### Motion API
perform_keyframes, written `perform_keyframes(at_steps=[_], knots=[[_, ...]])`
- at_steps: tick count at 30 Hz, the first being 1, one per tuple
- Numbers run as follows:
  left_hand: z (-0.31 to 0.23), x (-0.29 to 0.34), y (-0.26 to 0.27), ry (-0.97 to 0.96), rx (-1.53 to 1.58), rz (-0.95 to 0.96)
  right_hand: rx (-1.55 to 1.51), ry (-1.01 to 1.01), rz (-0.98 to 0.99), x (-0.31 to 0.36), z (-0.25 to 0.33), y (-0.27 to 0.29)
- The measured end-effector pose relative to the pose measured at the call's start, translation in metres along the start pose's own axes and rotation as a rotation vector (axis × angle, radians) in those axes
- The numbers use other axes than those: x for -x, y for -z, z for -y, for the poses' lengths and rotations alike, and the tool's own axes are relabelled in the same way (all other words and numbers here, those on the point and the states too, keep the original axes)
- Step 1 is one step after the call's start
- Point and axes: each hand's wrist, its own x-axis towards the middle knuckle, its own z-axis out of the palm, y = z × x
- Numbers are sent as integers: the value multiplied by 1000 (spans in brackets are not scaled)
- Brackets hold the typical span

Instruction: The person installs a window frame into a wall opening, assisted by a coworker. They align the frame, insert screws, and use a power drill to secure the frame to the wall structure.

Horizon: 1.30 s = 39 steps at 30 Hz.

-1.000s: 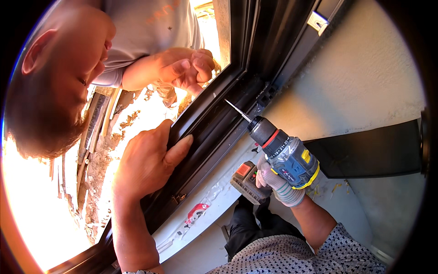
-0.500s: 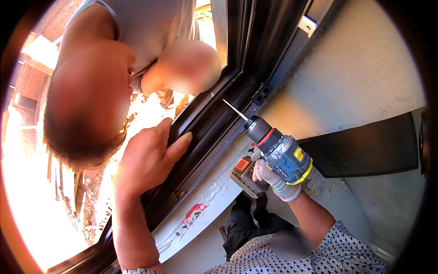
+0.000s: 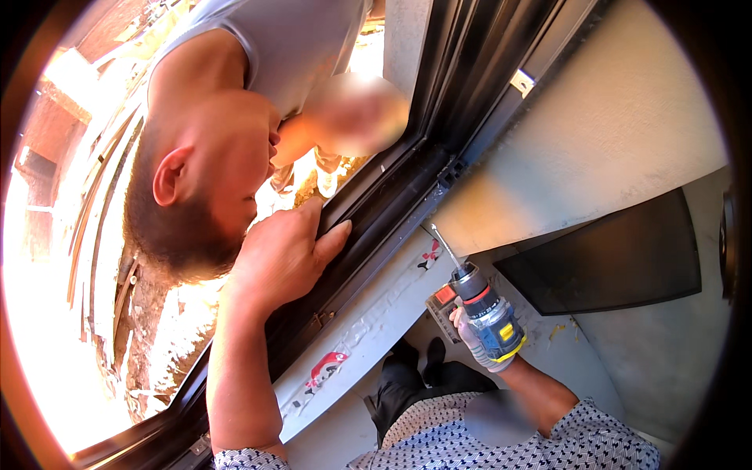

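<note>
Running diagonally, the dark window frame (image 3: pixel 376 235) borders a pale sill (image 3: pixel 372 319); near it is 1 blue drill (image 3: pixel 496 325). The bare left hand (image 3: pixel 286 254) grips the frame's edge; the gloved right hand (image 3: pixel 475 340) clasps the drill, whose slim bit (image 3: pixel 447 246) points up-left.
</note>
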Motion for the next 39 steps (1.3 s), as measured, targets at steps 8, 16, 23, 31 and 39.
perform_keyframes(at_steps=[8, 16, 23, 31, 39], knots=[[0, 0, -1, -17, -8, -8, 262, 51, -177, 18, -29, -19], [-4, 1, 2, -5, -42, -12, 321, 0, -272, -6, -70, -54], [-5, 1, 5, 39, -26, 13, 142, -190, -161, -42, -120, -68], [-14, -3, 5, 120, -1, 58, -1130, -333, -254, -63, -217, -84], [-13, -5, 3, 138, 4, 66, -962, -364, -312, -82, -221, -95]])
